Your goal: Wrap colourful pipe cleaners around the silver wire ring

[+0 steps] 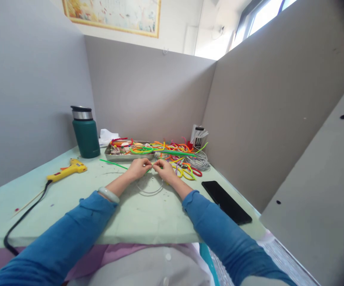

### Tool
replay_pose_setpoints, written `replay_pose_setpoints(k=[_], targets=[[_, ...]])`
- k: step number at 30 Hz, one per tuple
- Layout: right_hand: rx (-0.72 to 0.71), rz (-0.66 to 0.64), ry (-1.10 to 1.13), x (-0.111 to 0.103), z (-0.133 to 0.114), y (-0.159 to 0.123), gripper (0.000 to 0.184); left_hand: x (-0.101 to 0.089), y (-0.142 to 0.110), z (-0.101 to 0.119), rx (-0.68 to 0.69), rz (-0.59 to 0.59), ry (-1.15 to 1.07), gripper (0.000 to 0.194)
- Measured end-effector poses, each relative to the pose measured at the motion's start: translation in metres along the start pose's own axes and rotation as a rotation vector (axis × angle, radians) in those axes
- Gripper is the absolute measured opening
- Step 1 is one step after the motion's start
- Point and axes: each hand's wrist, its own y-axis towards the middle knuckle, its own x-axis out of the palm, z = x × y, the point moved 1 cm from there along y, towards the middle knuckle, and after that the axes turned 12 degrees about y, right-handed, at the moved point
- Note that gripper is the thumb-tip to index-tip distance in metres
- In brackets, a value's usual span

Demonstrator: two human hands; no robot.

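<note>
My left hand point(140, 168) and my right hand point(164, 170) meet over the middle of the table, fingertips pinched close together. A thin grey wire ring point(149, 194) hangs in a loop below both hands, its upper part hidden by the fingers. From behind my left hand a straight green pipe cleaner point(114, 163) sticks out to the left, and a bit of green shows at the fingertips. Exactly how the pipe cleaner meets the ring is too small to tell. Yellow pipe cleaner loops point(189, 174) lie just right of my right hand.
A metal tray point(130, 157) of craft pieces stands behind my hands, with a pile of coloured pipe cleaners point(174, 147) and coiled grey wire point(200, 162) beside it. Left are a green bottle point(86, 137) and a yellow glue gun point(67, 170) with its cord; right, a black phone point(227, 201).
</note>
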Motion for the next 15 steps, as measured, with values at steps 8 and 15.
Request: replay_pose_setpoints(k=[8, 15], targets=[[-0.020, -0.015, -0.026, -0.0007, -0.0013, -0.0006, 0.017, 0.0026, 0.0023, -0.0025, 0.014, 0.000, 0.022, 0.026], [-0.038, -0.023, -0.043, -0.0010, -0.0033, -0.0023, 0.016, 0.0052, 0.0043, -0.0053, 0.008, -0.011, 0.010, 0.027]])
